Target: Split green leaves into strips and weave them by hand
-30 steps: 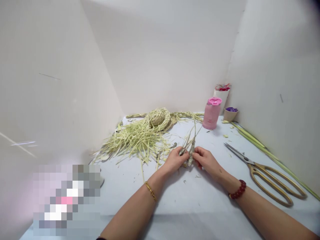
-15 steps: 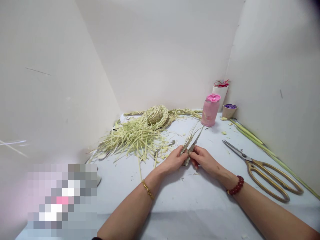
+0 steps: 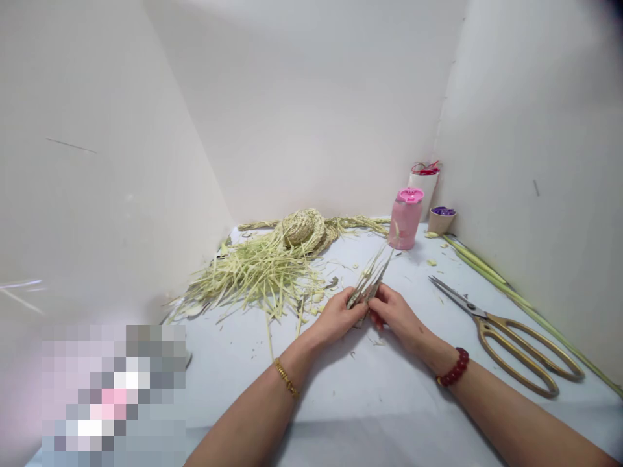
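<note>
Between my hands, near the middle of the table, is a small bundle of grass strips (image 3: pixel 368 280), its loose ends fanning up and away from me. My left hand (image 3: pixel 339 314) pinches its left side with thumb and fingers. From the right, my right hand (image 3: pixel 393 314) has its fingers closed on the same bundle, with the fingertips near those of my left hand. The lower part of the bundle is mostly hidden by the fingers. Beyond and to the left lies a pile of loose pale green strips (image 3: pixel 257 269), with a coiled braid (image 3: pixel 299 228) at its back.
Large scissors (image 3: pixel 487 318) with gold handles lie at the right, beside long green stalks (image 3: pixel 516 295). A pink canister (image 3: pixel 405 220), a white cup (image 3: pixel 428 185) and a small tan cup (image 3: pixel 440 222) stand at the back right. Walls enclose the table (image 3: pixel 341 389).
The view has shifted slightly, so the table things appear a little further left and lower. Both hands still hold the strips, and the fingers have moved only slightly.
</note>
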Demonstrator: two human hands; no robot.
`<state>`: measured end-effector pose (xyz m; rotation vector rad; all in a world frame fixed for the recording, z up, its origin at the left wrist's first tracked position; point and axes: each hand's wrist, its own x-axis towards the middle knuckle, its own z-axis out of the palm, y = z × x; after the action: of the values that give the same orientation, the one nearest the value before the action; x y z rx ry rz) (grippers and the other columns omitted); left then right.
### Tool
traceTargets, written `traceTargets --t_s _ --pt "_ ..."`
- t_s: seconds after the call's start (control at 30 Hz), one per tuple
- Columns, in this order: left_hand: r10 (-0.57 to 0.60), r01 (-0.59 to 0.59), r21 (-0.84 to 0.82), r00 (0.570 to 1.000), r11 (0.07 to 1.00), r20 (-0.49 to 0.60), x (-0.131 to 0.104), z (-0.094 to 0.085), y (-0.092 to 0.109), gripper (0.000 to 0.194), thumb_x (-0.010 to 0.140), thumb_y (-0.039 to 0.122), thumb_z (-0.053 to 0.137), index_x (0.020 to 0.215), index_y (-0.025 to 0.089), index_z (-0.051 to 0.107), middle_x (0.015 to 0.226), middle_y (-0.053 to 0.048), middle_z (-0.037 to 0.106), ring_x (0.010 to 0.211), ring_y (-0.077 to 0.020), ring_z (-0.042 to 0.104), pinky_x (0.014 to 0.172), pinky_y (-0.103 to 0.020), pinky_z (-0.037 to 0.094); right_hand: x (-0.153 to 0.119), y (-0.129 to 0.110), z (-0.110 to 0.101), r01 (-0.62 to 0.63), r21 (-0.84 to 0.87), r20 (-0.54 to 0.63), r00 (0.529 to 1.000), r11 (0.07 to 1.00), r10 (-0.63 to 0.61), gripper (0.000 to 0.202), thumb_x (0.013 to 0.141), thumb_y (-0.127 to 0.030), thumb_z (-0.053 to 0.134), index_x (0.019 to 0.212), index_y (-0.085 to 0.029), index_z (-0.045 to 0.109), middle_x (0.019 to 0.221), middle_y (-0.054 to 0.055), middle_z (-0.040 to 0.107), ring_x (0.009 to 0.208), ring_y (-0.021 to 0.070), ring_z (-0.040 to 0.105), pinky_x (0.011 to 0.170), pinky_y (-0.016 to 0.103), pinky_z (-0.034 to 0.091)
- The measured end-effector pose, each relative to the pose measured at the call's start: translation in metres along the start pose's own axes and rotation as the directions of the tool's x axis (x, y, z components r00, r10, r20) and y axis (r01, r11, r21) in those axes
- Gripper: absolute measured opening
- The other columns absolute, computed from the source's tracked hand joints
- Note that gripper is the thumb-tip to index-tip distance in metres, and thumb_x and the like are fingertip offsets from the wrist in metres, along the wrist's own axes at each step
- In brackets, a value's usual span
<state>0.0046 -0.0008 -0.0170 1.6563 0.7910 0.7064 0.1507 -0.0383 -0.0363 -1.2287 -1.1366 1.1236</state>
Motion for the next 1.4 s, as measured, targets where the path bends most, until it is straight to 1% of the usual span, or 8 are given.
traceTargets --t_s 0.2,0.4,0.73,0.87,0.93,1.03,1.13,1.4 --pt "-0.046 0.044 0.015 0.990 0.999 0.131 -0.002 -0.001 0.006 0.012 0.077 0.027 0.059 0.080 0.016 0.056 0.067 0.002 0.046 0.060 -0.0095 0.037 0.054 -0.023 0.029 0.019 -0.001 -0.030 0.042 0.054 -0.309 0.951 0.998 -0.024 0.005 0.064 -0.019 0.056 0.068 -0.019 0.053 0.047 -0.006 0.051 0.040 0.0086 0.045 0.039 0.020 0.039" --pt "-0.057 0.060 -0.006 0.977 0.998 0.207 -0.001 -0.006 0.004 0.019 0.076 0.031 0.061 0.077 0.016 0.050 0.066 0.004 0.041 0.059 -0.0075 0.034 0.054 -0.022 0.027 0.037 -0.003 -0.070 0.196 0.200 -0.674 0.738 0.960 -0.010 0.011 0.058 -0.016 0.060 0.067 -0.019 0.054 0.049 -0.007 0.051 0.042 0.0071 0.046 0.039 0.018 0.040" --pt "-0.083 0.120 -0.149 0.969 0.981 0.233 0.000 -0.013 0.005 0.032 0.076 0.041 0.067 0.076 0.017 0.046 0.059 0.007 0.035 0.050 -0.0046 0.028 0.047 -0.021 0.022 0.042 -0.008 -0.090 0.327 0.333 -0.758 0.650 0.884 0.045 0.016 0.056 -0.013 0.062 0.068 -0.018 0.052 0.059 -0.006 0.052 0.049 0.0060 0.048 0.043 0.016 0.044" --pt "-0.092 0.111 -0.300 0.993 0.948 0.078 0.003 -0.013 0.004 0.037 0.071 0.043 0.072 0.076 0.018 0.045 0.060 0.008 0.034 0.047 -0.0032 0.024 0.045 -0.021 0.017 0.038 -0.015 -0.087 0.299 0.346 -0.815 0.565 0.889 0.128 0.011 0.066 -0.020 0.058 0.076 -0.020 0.051 0.071 -0.004 0.054 0.053 0.0071 0.051 0.045 0.018 0.047" --pt "-0.083 0.067 -0.333 0.996 0.940 -0.037 0.006 -0.011 0.002 0.036 0.071 0.042 0.072 0.077 0.018 0.046 0.059 0.008 0.034 0.047 -0.0032 0.024 0.045 -0.021 0.017 0.031 -0.018 -0.070 0.220 0.309 -0.742 0.664 0.925 0.090 0.012 0.070 -0.026 0.060 0.078 -0.020 0.052 0.075 -0.003 0.056 0.053 0.0074 0.051 0.042 0.018 0.045" --pt "-0.054 0.019 -0.303 0.992 0.953 -0.110 0.008 -0.007 -0.002 0.033 0.072 0.039 0.072 0.077 0.017 0.049 0.059 0.007 0.038 0.048 -0.0039 0.029 0.047 -0.020 0.022 0.014 -0.017 -0.033 -0.023 0.216 -0.148 0.987 0.976 0.056 0.024 0.073 -0.040 0.065 0.079 -0.019 0.057 0.079 0.002 0.060 0.056 0.0110 0.055 0.040 0.021 0.044" --pt "0.020 -0.041 -0.261 0.997 0.964 -0.080 0.008 -0.004 -0.006 0.031 0.071 0.037 0.074 0.076 0.016 0.052 0.067 0.002 0.049 0.058 -0.0063 0.042 0.054 -0.020 0.033 0.003 -0.009 -0.006 -0.038 0.118 0.038 0.999 0.992 0.034 0.026 0.075 -0.043 0.065 0.075 -0.018 0.057 0.063 -0.001 0.057 0.050 0.0099 0.052 0.041 0.021 0.042" --pt "-0.112 0.077 -0.529 0.993 0.845 -0.034 0.008 -0.012 0.007 0.033 0.070 0.039 0.073 0.083 0.018 0.050 0.068 0.004 0.047 0.046 -0.0024 0.024 0.041 -0.016 0.016 0.010 0.001 -0.018 -0.026 0.014 -0.149 0.988 1.000 0.028 0.029 0.077 -0.041 0.061 0.063 -0.019 0.048 0.048 -0.004 0.052 0.040 0.0077 0.045 0.041 0.020 0.037"
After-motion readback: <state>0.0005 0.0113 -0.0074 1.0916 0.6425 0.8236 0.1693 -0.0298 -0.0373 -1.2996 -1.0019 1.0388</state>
